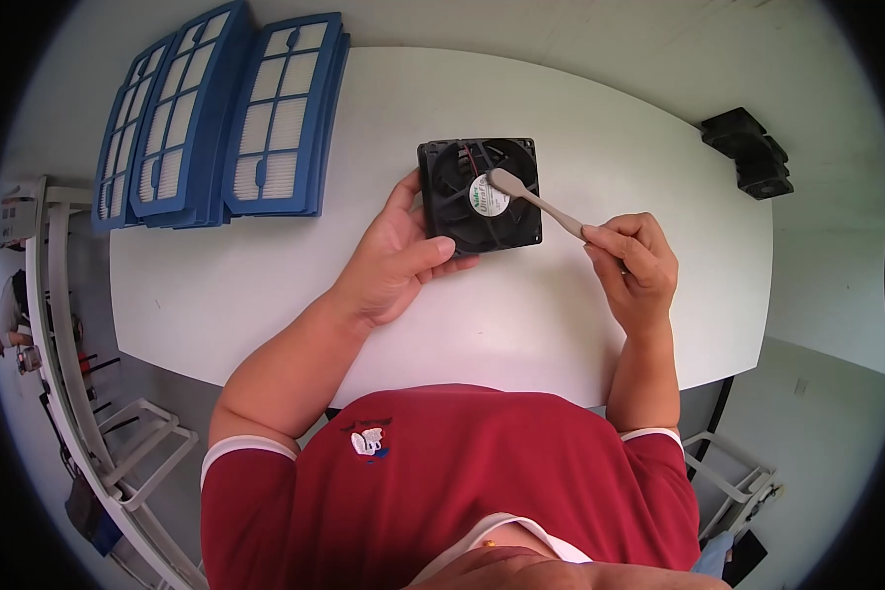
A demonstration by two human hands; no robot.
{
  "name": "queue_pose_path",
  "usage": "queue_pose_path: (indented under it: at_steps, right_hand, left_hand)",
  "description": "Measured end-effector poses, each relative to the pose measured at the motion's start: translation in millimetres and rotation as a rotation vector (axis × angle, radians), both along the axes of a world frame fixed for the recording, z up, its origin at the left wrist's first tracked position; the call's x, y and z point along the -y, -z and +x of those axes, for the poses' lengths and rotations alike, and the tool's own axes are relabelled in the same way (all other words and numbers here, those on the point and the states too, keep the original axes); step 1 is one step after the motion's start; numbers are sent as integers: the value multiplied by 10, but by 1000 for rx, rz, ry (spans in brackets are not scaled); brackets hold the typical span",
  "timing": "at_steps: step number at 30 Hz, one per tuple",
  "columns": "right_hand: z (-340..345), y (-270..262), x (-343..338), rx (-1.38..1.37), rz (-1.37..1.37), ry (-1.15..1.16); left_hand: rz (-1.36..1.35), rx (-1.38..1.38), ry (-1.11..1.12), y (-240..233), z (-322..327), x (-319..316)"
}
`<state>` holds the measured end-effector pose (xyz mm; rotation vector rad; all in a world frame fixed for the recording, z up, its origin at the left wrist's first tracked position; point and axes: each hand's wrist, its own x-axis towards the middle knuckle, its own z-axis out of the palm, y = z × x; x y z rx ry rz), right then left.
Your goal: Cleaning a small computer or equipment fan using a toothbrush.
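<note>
A square black Nidec cooling fan [512, 225] is held above the white table by my left hand [398, 258]. The thumb lies on its lower left corner and the other fingers go behind the frame, partly hidden. A round white label [489, 198] with writing covers the fan's hub, and a thin red wire runs near its top. In my right hand [634, 265] is the handle of a grey-beige toothbrush [542, 203]. Its head lies over the upper right of the label, back side up, so the bristles are hidden; whether they touch the fan I cannot tell.
Stacks of blue-framed pleated filters [280, 110] stand at the table's back left. Several more black fans [752, 155] are piled at its far right edge. The white tabletop [472, 332] extends under my hands. Beyond its left side is a white metal frame [59, 295], with a person [11, 317] farther off.
</note>
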<state>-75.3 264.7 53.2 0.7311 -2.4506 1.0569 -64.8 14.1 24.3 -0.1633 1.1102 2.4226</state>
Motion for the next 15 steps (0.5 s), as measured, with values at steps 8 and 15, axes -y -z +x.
queue_pose_path:
  at_steps: [8,15]
  right_hand:
    - [55,-11,85,159,21,-92]
    - [3,-145,-138,224,61,118]
  left_hand:
    - [5,-47,10,54,9,-1]
    - [14,-7,-14,32,-1,-8]
